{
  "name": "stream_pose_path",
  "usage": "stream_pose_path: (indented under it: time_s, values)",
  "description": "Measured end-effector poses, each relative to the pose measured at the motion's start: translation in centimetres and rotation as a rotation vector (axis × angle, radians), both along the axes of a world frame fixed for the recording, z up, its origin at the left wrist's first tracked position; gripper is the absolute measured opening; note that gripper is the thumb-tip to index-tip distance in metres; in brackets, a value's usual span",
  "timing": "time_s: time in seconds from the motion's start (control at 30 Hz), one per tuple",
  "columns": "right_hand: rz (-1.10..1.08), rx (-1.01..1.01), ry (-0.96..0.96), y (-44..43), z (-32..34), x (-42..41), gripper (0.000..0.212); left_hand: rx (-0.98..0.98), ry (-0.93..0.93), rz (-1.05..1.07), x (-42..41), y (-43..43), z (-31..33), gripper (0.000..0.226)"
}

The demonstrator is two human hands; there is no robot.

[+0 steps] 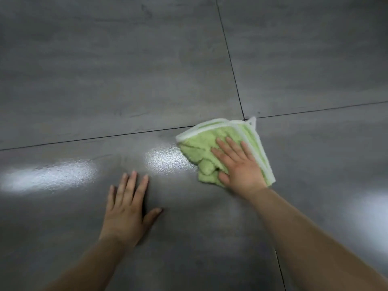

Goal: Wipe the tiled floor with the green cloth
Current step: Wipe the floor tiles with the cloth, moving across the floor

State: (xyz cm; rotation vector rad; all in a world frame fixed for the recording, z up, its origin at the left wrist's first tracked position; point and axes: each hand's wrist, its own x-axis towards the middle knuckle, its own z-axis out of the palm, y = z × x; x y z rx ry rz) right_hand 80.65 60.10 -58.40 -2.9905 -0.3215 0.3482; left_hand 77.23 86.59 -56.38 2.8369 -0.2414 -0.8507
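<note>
**Green cloth pinned flat under the right hand on grey tile**

Green and fluffy, the cloth lies folded on the floor, right of the middle of the view. It sits just near of the spot where 2 dark grout lines cross, and its far edge covers part of that crossing. A white trim runs along its far and right edges, and a small white loop sticks out at the far corner. The near left part of the cloth is bunched into soft folds.

The right hand rests palm down on the cloth. Its fingers are straight and spread, pressing the fabric against the tile rather than curling round it. The thumb lies along the near left edge of the cloth.

The left hand is well apart from the cloth, nearer and to the left. It lies flat on the bare tile with its fingers straight and the thumb out to the right, and it holds nothing.

The tiles are large, dark grey and glossy. 2 bright patches of reflected light show on the near tile, 1 at the far left and 1 just left of the cloth.
</note>
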Motion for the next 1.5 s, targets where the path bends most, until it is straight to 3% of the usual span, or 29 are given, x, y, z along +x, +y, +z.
stream_pose_path:
  time_s: [0.1,0.17,0.23,0.3,0.37,0.43,0.5,0.57,0.63,0.7,0.77,0.83,0.93,1.07,1.13,1.23,1.33,1.4,1.5]
  values:
    - [-0.504,0.021,0.016,-6.0,1.4,-0.8,0.062,-0.047,0.058,0.025,1.3,-1.9,-0.3,0.120]
    - [-0.801,0.028,0.022,-5.8,1.2,-0.2,0.058,-0.021,0.080,0.032,1.6,-2.0,-0.4,0.122]
    - [-0.915,0.014,0.035,-2.3,0.8,1.0,0.059,-0.012,0.120,0.030,1.6,-2.0,-0.4,0.120]
    - [-0.774,0.075,-0.019,3.0,-0.2,1.6,0.057,-0.013,0.108,0.050,1.6,-2.0,-0.2,0.121]
    - [-0.431,0.100,-0.114,6.9,-0.4,0.9,0.059,-0.013,0.104,0.053,1.5,-2.2,-0.1,0.121]
    - [-0.110,0.124,-0.072,5.4,-0.4,-0.2,0.059,-0.006,0.096,0.040,1.6,-2.4,-0.1,0.120]
    - [-0.004,0.068,-0.083,-0.1,-0.9,-1.9,0.059,0.017,0.104,0.036,1.8,-2.5,0.1,0.106]
    - [-0.204,0.002,-0.125,-6.5,-0.9,-4.7,0.063,0.062,0.129,0.041,1.8,-2.7,0.2,0.092]
    - [-0.638,0.006,-0.118,-10.6,0.4,-6.9,0.075,0.085,0.135,0.032,1.8,-2.8,0.2,0.089]
    - [-1.019,0.036,-0.066,-10.6,0.5,-7.3,0.074,0.097,0.142,0.030,1.7,-2.9,0.2,0.088]
    - [-1.178,0.024,-0.020,-7.4,0.2,-6.4,0.063,0.109,0.153,0.033,1.8,-3.1,0.3,0.087]
    - [-1.077,0.027,-0.054,-2.3,-0.5,-5.8,0.065,0.127,0.167,0.037,1.9,-3.4,0.6,0.086]
    - [-0.672,0.052,-0.136,4.4,-1.0,-7.1,0.062,0.135,0.143,0.019,2.0,-3.9,1.1,0.089]
    - [-0.339,0.118,-0.101,0.4,-0.9,-12.1,0.057,0.125,0.111,-0.017,2.5,-3.9,1.7,0.088]
    - [-0.436,0.040,-0.100,-4.1,-0.9,-16.3,0.058,0.109,0.120,-0.037,2.7,-3.6,1.9,0.087]
    - [-0.963,0.078,-0.077,-8.5,0.5,-20.9,0.071,0.096,0.114,-0.046,2.5,-3.3,1.8,0.087]
    - [-1.370,0.098,-0.058,-6.5,0.3,-19.6,0.078,0.094,0.092,-0.033,2.0,-3.7,1.6,0.085]
    - [-1.378,0.045,-0.025,-2.8,-0.2,-16.6,0.075,0.084,0.083,-0.011,1.9,-3.9,1.6,0.083]
    - [-0.936,0.031,-0.070,4.5,-1.0,-12.9,0.063,0.047,0.062,0.020,2.0,-3.9,1.7,0.077]
